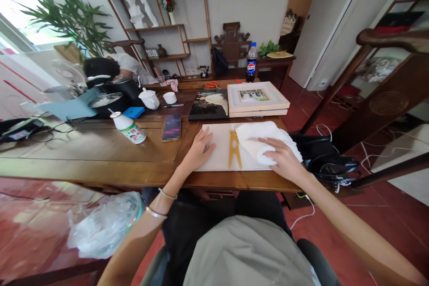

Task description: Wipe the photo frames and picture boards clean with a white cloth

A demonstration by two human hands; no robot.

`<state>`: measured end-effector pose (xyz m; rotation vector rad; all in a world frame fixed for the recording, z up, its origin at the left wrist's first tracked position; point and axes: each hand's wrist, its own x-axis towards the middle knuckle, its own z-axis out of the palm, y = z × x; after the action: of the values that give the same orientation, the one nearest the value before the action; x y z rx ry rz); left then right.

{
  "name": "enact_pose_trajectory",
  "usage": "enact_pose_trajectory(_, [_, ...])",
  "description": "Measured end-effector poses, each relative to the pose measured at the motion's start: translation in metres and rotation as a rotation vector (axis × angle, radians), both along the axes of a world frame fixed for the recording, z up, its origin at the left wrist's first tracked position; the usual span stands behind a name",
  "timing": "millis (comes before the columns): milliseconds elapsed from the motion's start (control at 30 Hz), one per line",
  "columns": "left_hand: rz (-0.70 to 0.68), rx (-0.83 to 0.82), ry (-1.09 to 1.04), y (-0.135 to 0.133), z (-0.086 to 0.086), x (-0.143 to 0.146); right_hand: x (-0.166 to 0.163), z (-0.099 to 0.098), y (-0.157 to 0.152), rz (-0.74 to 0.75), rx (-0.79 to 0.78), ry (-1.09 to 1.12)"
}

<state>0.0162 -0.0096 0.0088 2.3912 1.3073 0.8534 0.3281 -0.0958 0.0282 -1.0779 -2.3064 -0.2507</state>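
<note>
A flat white panel [217,161] lies at the table's front edge, with a yellow A-shaped piece [233,149] resting on its middle. My left hand [200,149] rests on the panel's left part, fingers stretched out and holding nothing. On the right side, a bunched white towel [268,132] covers much of the panel. My right hand [283,158] grips the towel's near edge, its fingers pressed into the cloth. Some of the panel is hidden beneath the towel and my hands.
Behind the panel are stacked picture frames [258,109], a dark photo print [208,105], orange scissors [212,84] and a cola bottle [251,62]. To the left stand a phone [171,127], a white bottle [128,128] and a teapot [149,98]. A person [125,65] is at the table's far side.
</note>
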Motion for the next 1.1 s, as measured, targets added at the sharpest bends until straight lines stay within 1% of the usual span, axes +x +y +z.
enact_pose_trajectory(33, [-0.056,-0.023,-0.005,0.002,-0.001,-0.001,0.002,0.002,-0.001,-0.013,0.033,0.017])
enact_pose_trajectory(100, [-0.103,-0.053,-0.019,0.005,-0.002,-0.002,0.007,0.009,0.000,-0.067,0.140,0.081])
enact_pose_trajectory(167, [-0.097,-0.050,-0.034,0.005,-0.003,-0.003,0.012,0.018,0.003,-0.135,0.237,0.122])
enact_pose_trajectory(233, [-0.086,-0.038,-0.047,0.005,-0.005,-0.003,0.014,0.026,0.011,-0.157,0.235,0.080])
enact_pose_trajectory(333, [-0.081,-0.037,-0.068,0.007,-0.008,-0.004,0.007,0.030,0.026,-0.117,0.054,-0.079])
enact_pose_trajectory(433, [-0.091,-0.036,-0.061,0.009,-0.009,-0.006,-0.009,0.025,0.043,-0.136,-0.162,-0.190])
enact_pose_trajectory(500, [-0.097,-0.027,-0.042,0.010,-0.010,-0.006,-0.018,0.021,0.052,-0.168,-0.256,-0.211])
enact_pose_trajectory(567, [-0.095,-0.018,-0.029,0.011,-0.011,-0.006,-0.024,0.021,0.056,-0.182,-0.305,-0.218])
enact_pose_trajectory(633, [-0.089,-0.015,-0.024,0.011,-0.011,-0.006,-0.027,0.025,0.051,-0.169,-0.341,-0.236])
enact_pose_trajectory(700, [-0.085,-0.018,-0.020,0.011,-0.012,-0.005,-0.028,0.033,0.032,-0.141,-0.390,-0.261])
enact_pose_trajectory(800, [-0.080,-0.018,-0.020,0.011,-0.012,-0.004,-0.030,0.049,-0.016,-0.061,-0.458,-0.271])
enact_pose_trajectory(867, [-0.074,-0.015,-0.025,0.011,-0.012,-0.004,-0.032,0.059,-0.047,0.018,-0.453,-0.267])
enact_pose_trajectory(933, [-0.072,-0.018,-0.028,0.011,-0.011,-0.004,-0.033,0.066,-0.066,0.064,-0.450,-0.258])
enact_pose_trajectory(1000, [-0.078,-0.025,-0.033,0.011,-0.011,-0.005,-0.032,0.066,-0.064,0.054,-0.466,-0.229])
enact_pose_trajectory(1033, [-0.083,-0.027,-0.035,0.010,-0.010,-0.005,-0.031,0.063,-0.055,0.035,-0.476,-0.208])
enact_pose_trajectory(1100, [-0.090,-0.029,-0.037,0.010,-0.009,-0.005,-0.027,0.054,-0.026,0.001,-0.481,-0.172])
